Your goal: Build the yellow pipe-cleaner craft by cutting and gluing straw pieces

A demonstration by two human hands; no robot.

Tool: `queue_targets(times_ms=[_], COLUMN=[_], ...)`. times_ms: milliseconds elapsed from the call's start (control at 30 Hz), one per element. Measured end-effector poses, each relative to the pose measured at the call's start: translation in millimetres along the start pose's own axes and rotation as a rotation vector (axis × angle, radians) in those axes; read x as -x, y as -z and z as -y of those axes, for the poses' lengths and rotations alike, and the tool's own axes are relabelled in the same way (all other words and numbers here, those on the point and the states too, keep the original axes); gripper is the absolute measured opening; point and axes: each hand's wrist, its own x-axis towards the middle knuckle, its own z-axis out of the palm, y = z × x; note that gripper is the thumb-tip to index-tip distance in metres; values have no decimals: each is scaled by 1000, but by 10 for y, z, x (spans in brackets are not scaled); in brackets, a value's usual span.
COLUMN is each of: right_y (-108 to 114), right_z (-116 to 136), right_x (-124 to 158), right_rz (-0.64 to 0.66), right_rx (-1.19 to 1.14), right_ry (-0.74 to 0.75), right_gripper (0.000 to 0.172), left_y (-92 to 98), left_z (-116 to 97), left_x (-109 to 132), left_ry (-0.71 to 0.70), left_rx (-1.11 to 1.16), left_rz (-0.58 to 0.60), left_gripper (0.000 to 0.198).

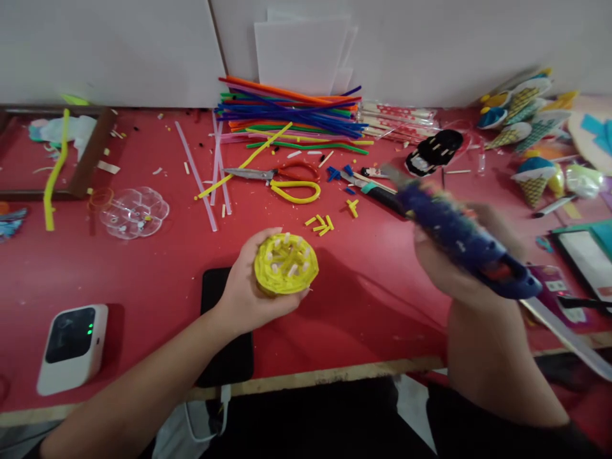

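Note:
My left hand (241, 290) is wrapped round a small yellow round craft piece (262, 275). Short pale pegs stand in a ring on its top, with yellow strips crossing in the middle. Raised to the right, my right hand (437, 268) grips a dark blue hot glue gun (454, 233), slightly blurred. Its nozzle points up and left, apart from the yellow piece, and a long translucent glue stick (568, 338) sticks out of its back. Beyond the left hand lie short cut yellow pieces (321, 224) and scissors (295, 192) with red and yellow handles.
Coloured pipe cleaners (291, 115) are heaped at the back. Behind the glue gun lies a utility knife (382, 194). A black phone (224, 360) is under my left wrist. Leftward are a clear flower-shaped tray (162, 209), a white device (98, 357) and a brown frame (90, 172).

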Motion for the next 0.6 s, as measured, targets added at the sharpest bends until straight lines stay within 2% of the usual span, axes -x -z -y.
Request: queue_targets(times_ms=[67, 133, 233, 333, 500, 600], right_y=[-171, -253, -251, -219, -239, -259], right_z=[72, 100, 86, 88, 201, 183], right_x=[56, 129, 225, 257, 222, 276], right_rz=[63, 156, 246, 329, 453, 449], right_rx=[-71, -130, -246, -375, -436, -448], right_ry=[64, 59, 11, -18, -31, -76], right_gripper=[23, 25, 32, 30, 29, 30], left_y=[15, 33, 51, 52, 27, 28], left_z=[0, 16, 68, 133, 143, 70], left_x=[19, 26, 9, 1, 70, 71], left_ry=[4, -25, -149, -238, -154, -104], left_rx=[-75, -191, -289, -244, -292, -229], left_rz=[-30, -77, -154, -172, -180, -90], left_gripper=[80, 79, 80, 81, 98, 91])
